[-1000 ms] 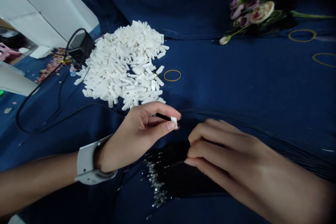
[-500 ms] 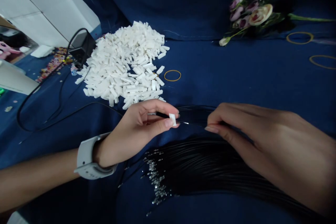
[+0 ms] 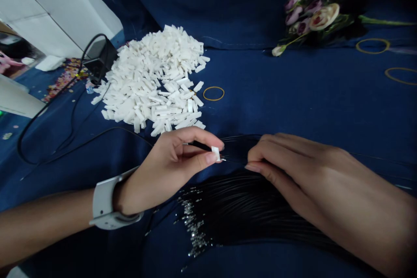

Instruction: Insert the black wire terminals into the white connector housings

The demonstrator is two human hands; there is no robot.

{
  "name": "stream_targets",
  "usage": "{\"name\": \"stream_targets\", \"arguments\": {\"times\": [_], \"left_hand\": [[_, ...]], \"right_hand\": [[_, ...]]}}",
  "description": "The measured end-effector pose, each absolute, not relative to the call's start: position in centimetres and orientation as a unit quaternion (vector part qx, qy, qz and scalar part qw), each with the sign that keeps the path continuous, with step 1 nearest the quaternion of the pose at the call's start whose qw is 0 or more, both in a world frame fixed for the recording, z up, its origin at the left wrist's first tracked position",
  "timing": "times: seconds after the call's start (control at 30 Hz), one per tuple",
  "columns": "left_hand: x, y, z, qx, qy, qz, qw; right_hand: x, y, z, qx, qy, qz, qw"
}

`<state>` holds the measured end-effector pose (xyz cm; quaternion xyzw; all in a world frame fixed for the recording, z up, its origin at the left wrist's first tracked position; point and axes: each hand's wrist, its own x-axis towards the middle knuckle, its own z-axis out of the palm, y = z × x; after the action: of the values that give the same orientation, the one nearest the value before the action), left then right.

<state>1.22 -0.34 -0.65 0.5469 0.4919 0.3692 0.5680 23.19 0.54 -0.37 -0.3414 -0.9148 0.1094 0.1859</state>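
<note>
Two hands close at 6 o'clock — left hand (image 3: 163,173) fingers (image 3: 198,158) pinch a white connector housing (image 3: 215,153), right hand (image 3: 302,173) fingers (image 3: 260,156) pressed together by black wires (image 3: 239,150), a metal tip (image 3: 223,159) lined up with the housing — loose housings (image 3: 150,82) heaped at 11 o'clock.

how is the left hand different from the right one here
The left hand wears a white watch band; the right hand wears none. The left pinches a white plastic connector; the right rests on black wires. Both hands are bare, above the wires.
</note>
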Motion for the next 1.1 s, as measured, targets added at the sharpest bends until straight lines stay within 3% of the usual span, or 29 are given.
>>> {"name": "stream_targets", "arguments": {"times": [1.1], "left_hand": [[1.17,-0.46,-0.85,0.552,0.495,0.363,0.564]], "right_hand": [[23.76,0.20,-0.79,-0.327,-0.923,0.110,0.169]]}}
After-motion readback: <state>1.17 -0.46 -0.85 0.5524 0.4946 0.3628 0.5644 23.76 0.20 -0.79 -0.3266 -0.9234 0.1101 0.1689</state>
